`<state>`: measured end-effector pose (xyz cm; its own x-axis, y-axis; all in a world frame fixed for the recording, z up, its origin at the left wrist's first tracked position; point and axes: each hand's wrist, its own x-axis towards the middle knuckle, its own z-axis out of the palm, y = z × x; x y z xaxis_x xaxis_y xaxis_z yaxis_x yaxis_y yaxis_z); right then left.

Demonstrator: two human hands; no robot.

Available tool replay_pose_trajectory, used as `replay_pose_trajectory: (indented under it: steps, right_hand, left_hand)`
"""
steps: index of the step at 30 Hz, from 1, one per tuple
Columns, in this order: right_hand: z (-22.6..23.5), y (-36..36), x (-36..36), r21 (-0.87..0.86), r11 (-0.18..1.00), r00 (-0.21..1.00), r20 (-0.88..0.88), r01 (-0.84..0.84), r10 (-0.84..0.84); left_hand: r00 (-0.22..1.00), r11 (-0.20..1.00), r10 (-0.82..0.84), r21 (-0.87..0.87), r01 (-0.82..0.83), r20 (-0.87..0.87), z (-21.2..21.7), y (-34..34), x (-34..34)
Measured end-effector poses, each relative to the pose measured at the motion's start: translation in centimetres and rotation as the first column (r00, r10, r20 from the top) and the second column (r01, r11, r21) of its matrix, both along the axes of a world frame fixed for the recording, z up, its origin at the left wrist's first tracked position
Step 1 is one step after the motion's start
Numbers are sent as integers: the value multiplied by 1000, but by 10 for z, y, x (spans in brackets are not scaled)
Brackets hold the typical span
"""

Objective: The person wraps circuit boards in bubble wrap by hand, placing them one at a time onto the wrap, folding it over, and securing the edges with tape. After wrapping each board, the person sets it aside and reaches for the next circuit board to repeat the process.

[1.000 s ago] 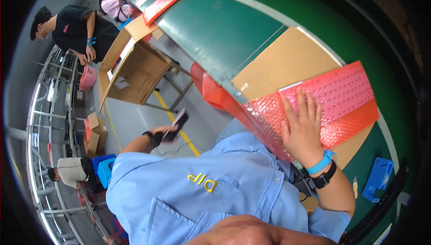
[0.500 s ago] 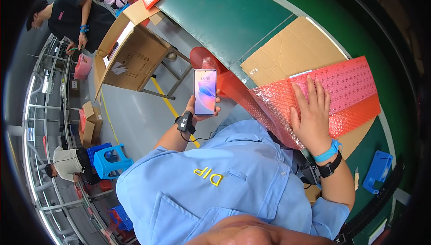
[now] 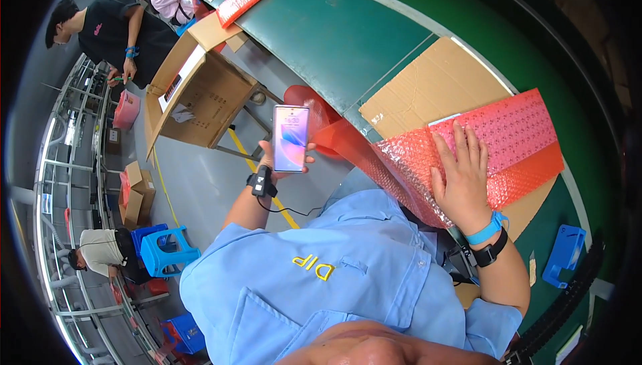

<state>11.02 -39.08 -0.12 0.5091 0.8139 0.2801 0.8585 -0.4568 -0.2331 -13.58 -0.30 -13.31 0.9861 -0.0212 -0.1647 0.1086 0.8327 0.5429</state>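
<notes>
A smartphone (image 3: 291, 139) with a lit, colourful screen rests in my left hand (image 3: 266, 157), its thumb and fingers wrapped round the phone's edges. My right hand (image 3: 463, 181) lies flat, fingers spread, on red bubble wrap (image 3: 408, 154). Beneath that palm is also a pink-red printed board sheet (image 3: 515, 127) wrapped in the bubble film; a pale edge shows at its top. Under the wrap lies a flat piece of brown cardboard (image 3: 438, 77) on the green worktable (image 3: 334, 24). A loose strip of the wrap hangs over the table's near edge.
A large open cardboard box (image 3: 207, 101) stands on a metal frame to the left. Blue stools (image 3: 170, 251) and a smaller box (image 3: 137, 194) are on the floor. A person in black (image 3: 117, 30) works at the upper left. A blue plastic piece (image 3: 563, 256) lies at right.
My left hand has shifted the phone a little to the left. My right hand stays flat on the bubble wrap.
</notes>
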Motion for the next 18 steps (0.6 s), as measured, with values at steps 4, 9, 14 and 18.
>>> replay_pose_trajectory:
  steps: [4,9,14,18]
  right_hand:
    - [-1,-3,-1,9,1000,1000,7,6,-6]
    - [-3,-5,1,18,1000,1000,18,3,-3]
    - [-6,-5,-1,55,998,999,35,18,-19]
    - [-10,-2,-3,57,998,998,65,15,-19]
  left_hand:
    - [995,980,-24,197,4,99,56,47,23]
    - [993,830,-2,553,-65,120,156,48,118]
    - [961,-201,250,977,-72,122,181,12,242]
    - [876,-625,423,775,97,231,158,-25,325]
